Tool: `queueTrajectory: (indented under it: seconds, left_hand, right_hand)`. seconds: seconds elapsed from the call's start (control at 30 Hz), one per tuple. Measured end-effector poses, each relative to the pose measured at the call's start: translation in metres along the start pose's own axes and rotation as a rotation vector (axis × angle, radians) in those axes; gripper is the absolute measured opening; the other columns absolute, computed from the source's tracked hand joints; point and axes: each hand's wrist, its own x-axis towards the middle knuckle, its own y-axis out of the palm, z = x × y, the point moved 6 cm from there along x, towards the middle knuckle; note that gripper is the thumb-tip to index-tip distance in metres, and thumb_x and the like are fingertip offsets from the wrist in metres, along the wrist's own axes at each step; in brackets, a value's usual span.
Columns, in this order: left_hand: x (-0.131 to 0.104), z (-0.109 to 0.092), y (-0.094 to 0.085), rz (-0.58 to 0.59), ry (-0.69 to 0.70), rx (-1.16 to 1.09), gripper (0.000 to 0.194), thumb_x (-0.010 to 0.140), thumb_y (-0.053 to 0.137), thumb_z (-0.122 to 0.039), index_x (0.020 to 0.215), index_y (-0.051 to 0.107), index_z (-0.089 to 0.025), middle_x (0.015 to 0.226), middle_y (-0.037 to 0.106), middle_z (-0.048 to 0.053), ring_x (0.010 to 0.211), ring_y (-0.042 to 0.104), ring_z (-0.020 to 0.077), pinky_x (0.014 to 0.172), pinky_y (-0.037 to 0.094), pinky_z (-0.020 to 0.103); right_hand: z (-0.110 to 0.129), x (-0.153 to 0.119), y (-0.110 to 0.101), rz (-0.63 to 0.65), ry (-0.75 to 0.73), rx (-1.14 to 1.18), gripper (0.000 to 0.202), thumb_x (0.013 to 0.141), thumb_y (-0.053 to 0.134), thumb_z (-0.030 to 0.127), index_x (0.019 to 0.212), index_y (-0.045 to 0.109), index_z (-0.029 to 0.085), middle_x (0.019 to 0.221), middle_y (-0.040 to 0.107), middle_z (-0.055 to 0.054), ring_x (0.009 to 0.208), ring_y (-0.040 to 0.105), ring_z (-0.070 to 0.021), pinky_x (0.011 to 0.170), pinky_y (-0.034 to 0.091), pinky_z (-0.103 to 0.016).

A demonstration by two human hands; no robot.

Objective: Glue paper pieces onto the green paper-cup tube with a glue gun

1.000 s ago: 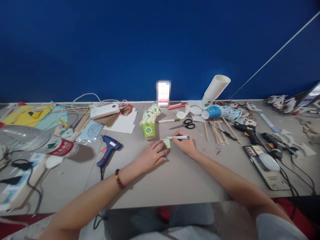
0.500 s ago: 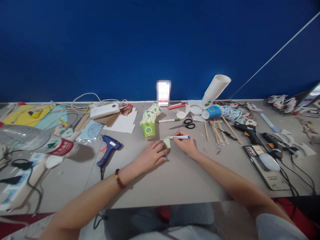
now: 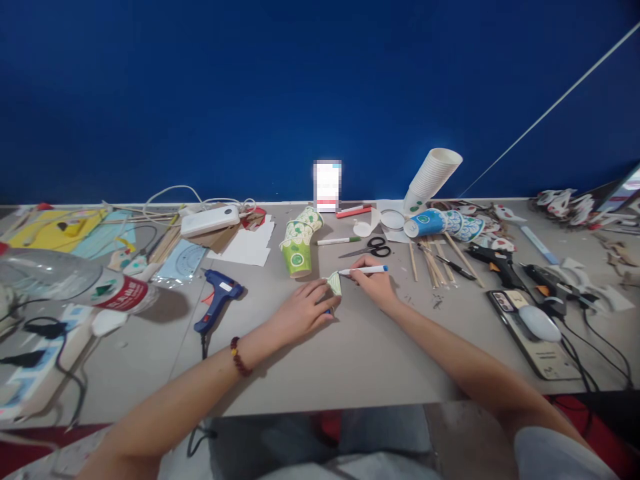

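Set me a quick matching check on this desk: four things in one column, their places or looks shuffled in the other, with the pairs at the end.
1. Blue-ended pen
2. Computer mouse
3. Striped paper piece
4. Bottle

A. On top of a phone
B. Wears a red label
C. Held in the right hand
D. At the fingertips of the left hand

Pairs: 1-C, 2-A, 3-D, 4-B

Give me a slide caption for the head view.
Left hand on a green-striped scrap, right hand holding a white marker at its edge.
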Motion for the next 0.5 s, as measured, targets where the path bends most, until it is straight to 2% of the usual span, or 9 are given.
queueTrajectory:
  seconds: [0.5]
  left_hand:
    - [0.001,-0.002,-0.002,-0.003,0.004,0.005,0.037,0.098,0.041,-0.037,0.13,0.053,-0.022,0.128,0.052,0.013,0.13,0.043,0.0289,0.103,0.042,0.044]
  right_hand:
    - [0.017,-0.006,0.003,0.029,-0.088,-0.125,0.007,0.068,0.054,0.029,0.063,0.053,0.024,0.062,0.059,0.002,0.063,0.054,-0.0175,0.063,0.043,-0.028]
